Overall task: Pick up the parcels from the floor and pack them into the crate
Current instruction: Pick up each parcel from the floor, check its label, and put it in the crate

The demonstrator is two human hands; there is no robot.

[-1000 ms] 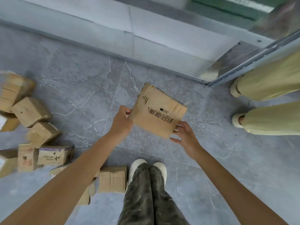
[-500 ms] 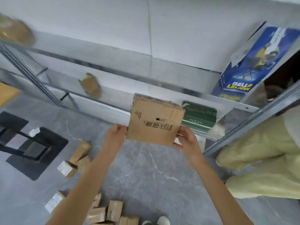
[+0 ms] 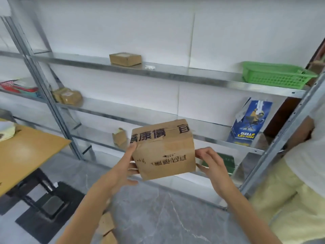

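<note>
1. I'm holding one parcel [image 3: 163, 150] in the air at about chest height, in front of the metal shelves [image 3: 175, 74]. It isn't touching anything except my hands.
2. My left hand [image 3: 123, 166] grips its left side, thumb up along the edge and fingers tucked beneath. My right hand [image 3: 209, 162] has its fingers curled round the right edge. Both are gripping the parcel, nothing else.
3. My guess is the green crate [image 3: 276, 76] on the upper shelf, far right, is where it goes. That's well apart from the parcel, and higher.
4. What worries me is that it's mostly a side squeeze. If I reach up and across and my right fingers slide, the parcel could tip out and drop.
5. The crate looks shallow, so the parcel might sit proud of the rim and topple. A clumsy landing could also shove the crate along the shelf.
6. Another person [image 3: 290, 191] is standing right next to that end, so I could bump them on the swing.
7. More parcels [image 3: 107, 226] are lying on the floor near me, which makes stepping sideways without looking a trip risk.
</note>
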